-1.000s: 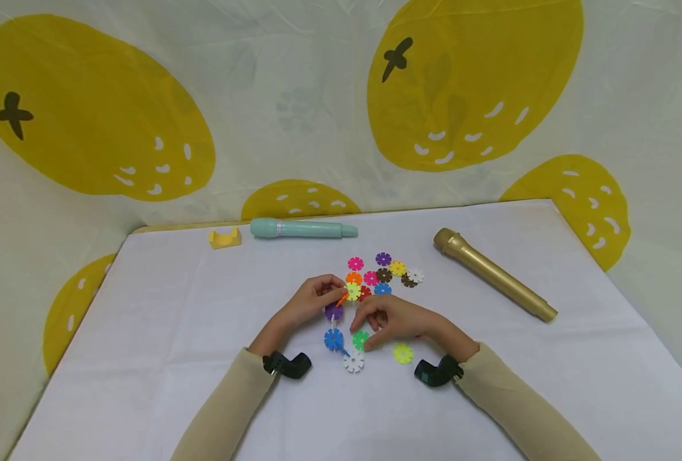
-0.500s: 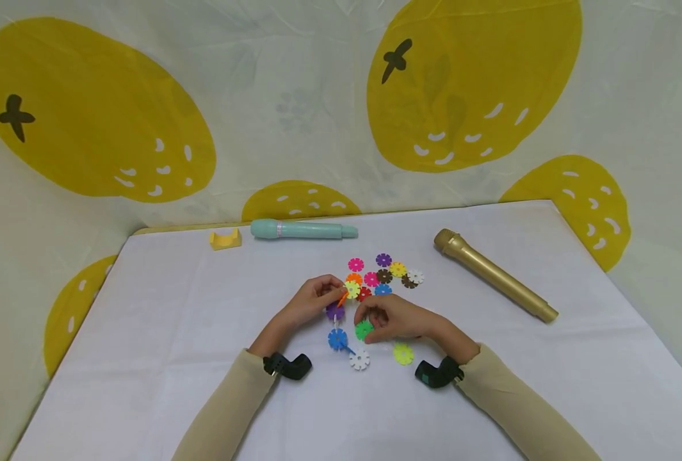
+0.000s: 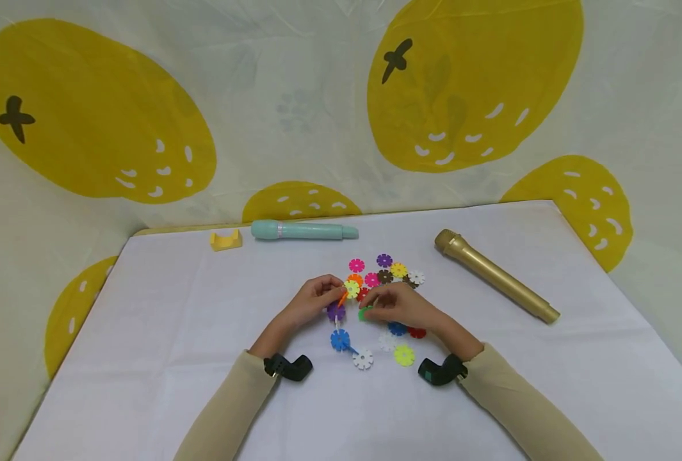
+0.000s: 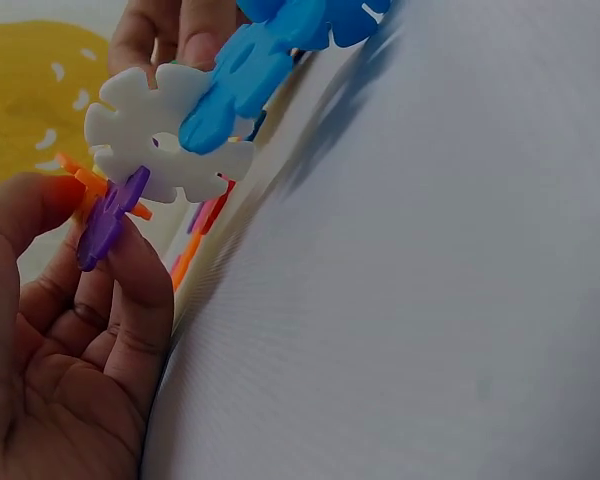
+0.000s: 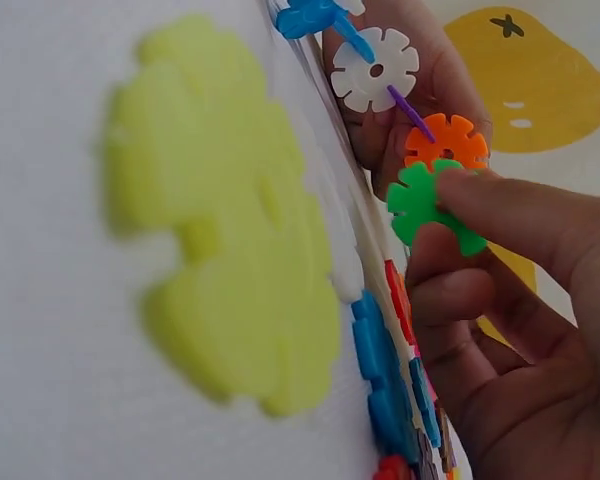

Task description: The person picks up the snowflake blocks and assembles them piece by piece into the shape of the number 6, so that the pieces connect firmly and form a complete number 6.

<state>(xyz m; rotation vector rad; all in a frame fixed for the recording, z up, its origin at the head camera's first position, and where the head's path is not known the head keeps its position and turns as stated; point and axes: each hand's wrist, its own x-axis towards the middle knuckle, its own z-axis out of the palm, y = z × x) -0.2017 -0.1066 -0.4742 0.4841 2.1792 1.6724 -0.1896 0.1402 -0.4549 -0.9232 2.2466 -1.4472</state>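
My left hand (image 3: 313, 302) pinches one end of a chain of interlocking plastic discs. At that end are a yellow disc (image 3: 351, 289), an orange disc (image 5: 448, 145) and a purple disc (image 4: 110, 220). A white disc (image 4: 140, 110), blue discs (image 3: 340, 340) and another white disc (image 3: 362, 358) follow, angled to each other and hanging toward the body. Between thumb and fingers, my right hand (image 3: 403, 306) pinches a loose green disc (image 5: 425, 205). In the right wrist view it overlaps the orange disc; the fingers cover most of it in the head view.
Several loose discs, such as a pink disc (image 3: 356, 265) and a purple one (image 3: 383, 260), lie behind the hands. Near the right wrist is a yellow-green disc (image 3: 404, 355). Farther back lie a mint microphone (image 3: 303, 230), a yellow holder (image 3: 226, 241) and a gold microphone (image 3: 496, 275).
My right hand has picked up the green disc and carried it away from the body, closer to the left hand. The chain's lower end has swung slightly right; the left hand stays put.
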